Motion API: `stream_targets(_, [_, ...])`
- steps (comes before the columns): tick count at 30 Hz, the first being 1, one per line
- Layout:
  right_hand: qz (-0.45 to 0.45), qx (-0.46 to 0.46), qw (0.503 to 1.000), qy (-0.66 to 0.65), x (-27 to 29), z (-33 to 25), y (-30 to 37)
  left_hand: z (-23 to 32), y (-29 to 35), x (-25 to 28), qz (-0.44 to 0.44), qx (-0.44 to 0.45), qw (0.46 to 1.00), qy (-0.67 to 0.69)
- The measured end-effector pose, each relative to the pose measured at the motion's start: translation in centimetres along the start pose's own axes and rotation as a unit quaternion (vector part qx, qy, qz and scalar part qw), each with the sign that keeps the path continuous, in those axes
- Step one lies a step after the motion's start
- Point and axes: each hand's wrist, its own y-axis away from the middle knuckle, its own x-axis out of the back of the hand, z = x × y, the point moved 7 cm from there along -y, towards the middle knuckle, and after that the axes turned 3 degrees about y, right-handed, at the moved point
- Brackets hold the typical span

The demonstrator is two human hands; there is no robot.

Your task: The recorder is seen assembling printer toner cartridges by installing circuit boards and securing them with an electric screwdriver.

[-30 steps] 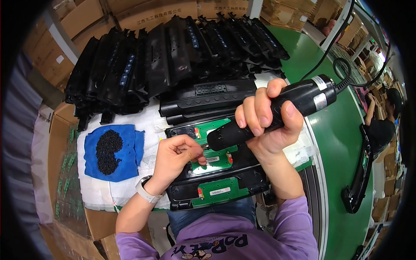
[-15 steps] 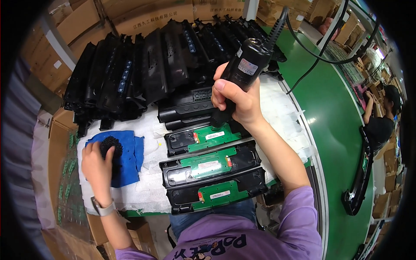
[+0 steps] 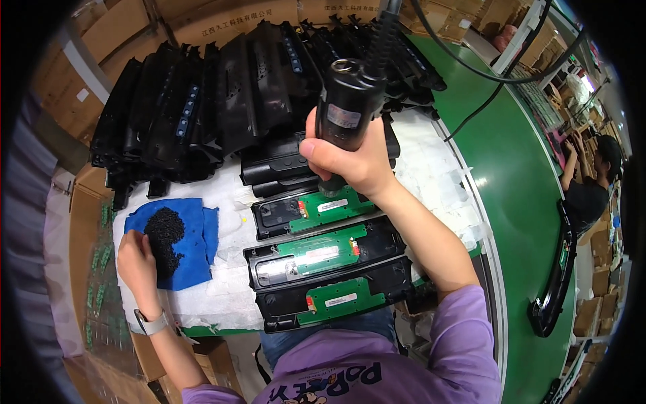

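My right hand (image 3: 356, 160) is wrapped round a black corded electric screwdriver (image 3: 344, 101), held upright. Its lower end is over the green circuit board (image 3: 346, 203) of the farthest of three open black plastic housings; whether the bit touches is hidden. At the left, my left hand (image 3: 138, 264) is closed, fingertips drawn together at the edge of a heap of small black screws (image 3: 163, 232). Whatever the fingers hold is too small to make out. The heap lies on a blue cloth (image 3: 200, 242). Nearer to me are a middle housing (image 3: 276, 269) and a near housing (image 3: 279, 310).
Many black plastic housings (image 3: 235, 94) are stacked across the back of the white-covered table (image 3: 229, 296). A black cable (image 3: 471, 118) hangs at the right. Beyond the table runs a green surface (image 3: 518, 202) bearing a long black part (image 3: 555, 289), with a person (image 3: 592, 195) beside it.
My left hand has drawn back from over the screws to the heap's near left edge, its fingers closing. My right hand has shifted left and tipped the screwdriver more upright over the far board.
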Motion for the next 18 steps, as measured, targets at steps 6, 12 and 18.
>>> stream_targets(6, [0.000, 0.010, 1.000, 0.023, -0.4, 0.0, 0.1, 0.2, -0.4, -2.7, -0.065, 0.052, 0.895, 0.438])
stream_targets(12, [0.030, 0.016, 0.994, -0.100, 0.7, -1.2, 1.1, 12.0, 0.6, -2.9, -0.184, 0.021, 0.780, 0.598])
stream_targets(18, [0.055, 0.118, 0.919, -0.373, 2.7, -4.6, 2.7, 20.7, 4.1, -1.7, -0.368, 0.037, 0.583, 0.724])
